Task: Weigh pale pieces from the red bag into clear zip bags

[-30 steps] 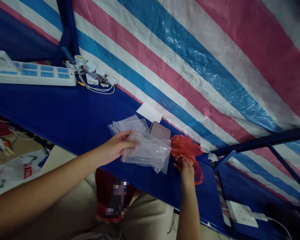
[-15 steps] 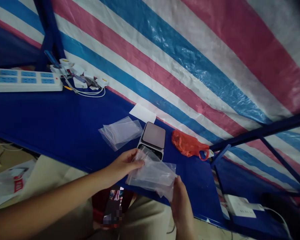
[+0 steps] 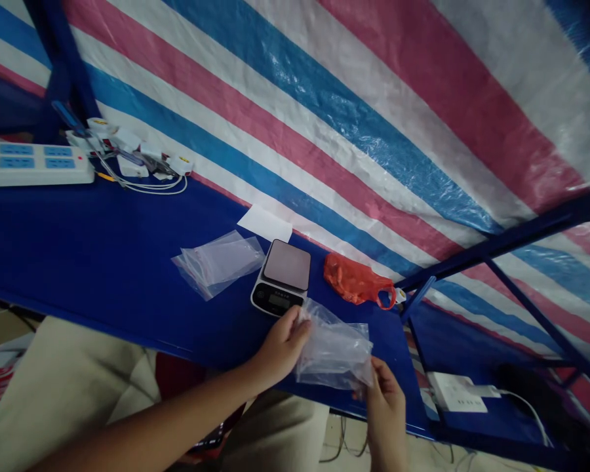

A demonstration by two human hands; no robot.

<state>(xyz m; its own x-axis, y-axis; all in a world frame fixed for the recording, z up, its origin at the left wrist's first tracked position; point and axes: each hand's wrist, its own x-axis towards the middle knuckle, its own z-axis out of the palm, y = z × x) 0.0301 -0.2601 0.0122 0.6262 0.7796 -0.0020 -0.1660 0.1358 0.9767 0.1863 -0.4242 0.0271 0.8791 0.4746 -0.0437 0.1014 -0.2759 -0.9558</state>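
Between my two hands is a bundle of clear plastic bags [image 3: 335,347], held just above the front part of the blue table. My left hand [image 3: 282,344] pinches its left edge between thumb and fingers. At the lower right corner, my right hand [image 3: 386,400] grips the bags with closed fingers. A kitchen scale [image 3: 286,269] with a dark display lies right behind my left hand. Left of the scale, more clear zip bags [image 3: 221,261] lie flat in a loose pile.
A crumpled red plastic bag [image 3: 356,278] sits right of the scale, a white paper sheet [image 3: 265,223] behind it. On the blue table [image 3: 128,262], a power strip [image 3: 34,162] and tangled chargers [image 3: 132,154] stand at far left. A striped tarp [image 3: 275,131] hangs behind.
Both hands and the bags have moved right relative to the scale, so its display now shows. The whole view has shifted slightly, and the phone on my lap is mostly covered by my left arm.
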